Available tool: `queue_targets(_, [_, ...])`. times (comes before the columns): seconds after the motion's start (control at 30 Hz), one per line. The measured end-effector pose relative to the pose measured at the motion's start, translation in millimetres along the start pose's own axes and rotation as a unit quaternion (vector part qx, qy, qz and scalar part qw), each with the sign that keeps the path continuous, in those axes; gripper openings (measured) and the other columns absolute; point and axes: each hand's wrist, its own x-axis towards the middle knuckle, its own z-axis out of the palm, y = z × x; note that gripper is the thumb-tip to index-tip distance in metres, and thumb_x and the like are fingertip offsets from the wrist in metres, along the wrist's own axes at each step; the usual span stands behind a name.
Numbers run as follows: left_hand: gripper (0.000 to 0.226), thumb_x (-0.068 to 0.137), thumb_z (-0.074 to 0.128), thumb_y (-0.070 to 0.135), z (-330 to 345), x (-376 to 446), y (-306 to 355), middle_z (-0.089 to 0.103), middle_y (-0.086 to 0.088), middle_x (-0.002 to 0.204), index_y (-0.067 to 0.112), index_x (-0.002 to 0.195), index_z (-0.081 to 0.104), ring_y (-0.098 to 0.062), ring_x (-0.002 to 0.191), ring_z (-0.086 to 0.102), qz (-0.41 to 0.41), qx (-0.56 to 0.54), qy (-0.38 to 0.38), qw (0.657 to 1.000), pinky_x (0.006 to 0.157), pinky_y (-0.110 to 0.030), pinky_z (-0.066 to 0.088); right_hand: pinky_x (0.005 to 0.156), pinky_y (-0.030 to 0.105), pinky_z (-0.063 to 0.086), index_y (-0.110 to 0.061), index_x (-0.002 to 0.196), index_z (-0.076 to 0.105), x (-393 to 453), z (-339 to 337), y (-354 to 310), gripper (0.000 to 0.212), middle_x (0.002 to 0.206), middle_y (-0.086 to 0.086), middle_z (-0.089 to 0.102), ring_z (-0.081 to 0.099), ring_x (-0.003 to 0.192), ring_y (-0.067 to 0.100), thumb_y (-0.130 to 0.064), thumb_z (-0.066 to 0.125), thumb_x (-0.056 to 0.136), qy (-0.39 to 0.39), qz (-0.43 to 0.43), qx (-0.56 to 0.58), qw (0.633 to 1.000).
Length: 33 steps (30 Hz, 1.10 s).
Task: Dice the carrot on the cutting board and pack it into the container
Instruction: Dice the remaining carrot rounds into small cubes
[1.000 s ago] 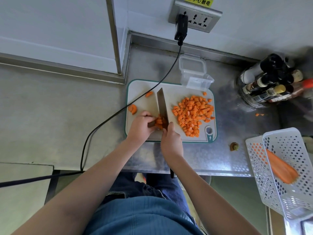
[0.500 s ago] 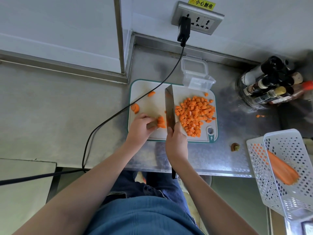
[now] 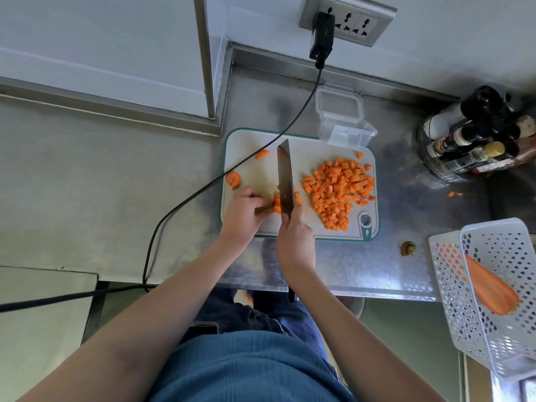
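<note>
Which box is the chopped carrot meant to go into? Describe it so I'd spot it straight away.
Start at the white cutting board on the steel counter. At its far right corner, below the wall socket, stands a small clear plastic container, empty, its lid lying open behind it. Unlike the white perforated basket nearby, it is see-through with solid walls.

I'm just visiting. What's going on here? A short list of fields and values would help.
activity: dicing carrot
right hand: holds the knife, blade down on the carrot piece
left hand: steadies that piece
diced pile: right side of the cutting board
container: open, no carrot visible inside, at the board's far edge
basket: holds another carrot
</note>
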Motion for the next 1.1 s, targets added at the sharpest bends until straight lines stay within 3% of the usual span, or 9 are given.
queue_targets(0.23, [0.018,0.075,0.076,0.010,0,0,1,0.057,-0.004,0.079,0.008,0.093,0.075,-0.011,0.076,0.047,0.004,0.017,-0.003,1.000,0.065,-0.022,0.041,0.063,0.041,0.048,-0.011,0.120,0.033,1,9,-1,0.021,0.094,0.020,0.063,0.060,0.083,0.039,-0.021,0.029,0.102,-0.011,0.025,-0.027,0.999])
queue_targets(0.57, [0.014,0.077,0.074,0.019,4,4,1,0.060,-0.006,0.078,0.012,0.089,0.075,-0.021,0.073,0.056,0.002,0.025,0.007,1.000,0.060,-0.032,0.047,0.062,0.039,0.048,-0.012,0.123,0.037,8,-5,6,0.026,0.091,0.016,0.060,0.058,0.080,0.035,-0.026,0.033,0.101,-0.023,0.012,0.012,1.000])
queue_targets(0.73, [0.013,0.080,0.069,0.023,15,14,13,0.066,-0.005,0.078,0.012,0.085,0.073,-0.023,0.074,0.059,-0.014,0.026,-0.011,1.000,0.065,-0.038,0.049,0.047,0.030,0.033,-0.011,0.104,0.042,3,-22,23,0.015,0.070,0.000,0.052,0.049,0.061,0.022,-0.024,0.037,0.101,0.065,-0.018,0.064,0.996])
queue_targets(0.83, [0.013,0.083,0.067,0.016,17,24,24,0.072,-0.005,0.084,0.011,0.093,0.073,-0.022,0.077,0.065,-0.011,-0.011,-0.042,0.999,0.070,-0.037,0.052,0.044,0.025,0.029,-0.010,0.094,0.040,1,-28,25,0.012,0.064,-0.004,0.046,0.043,0.053,0.012,-0.021,0.039,0.101,0.079,-0.030,0.106,0.991])
queue_targets(0.97, [0.013,0.081,0.068,0.005,-1,15,17,0.071,-0.005,0.084,0.007,0.092,0.072,-0.021,0.076,0.065,-0.016,0.007,0.061,0.998,0.067,-0.029,0.052,0.047,0.026,0.027,-0.012,0.084,0.034,-6,-23,22,0.019,0.062,-0.002,0.042,0.036,0.051,0.013,-0.020,0.042,0.100,0.032,-0.036,0.142,0.989])
queue_targets(1.1, [0.017,0.080,0.069,0.003,-30,-2,-12,0.067,-0.008,0.089,0.006,0.097,0.069,-0.028,0.085,0.058,-0.041,0.077,0.165,0.982,0.073,-0.031,0.047,0.044,0.029,0.027,-0.016,0.089,0.032,-11,-7,28,0.015,0.065,0.002,0.048,0.045,0.056,0.023,-0.022,0.040,0.100,-0.036,-0.026,0.097,0.994])
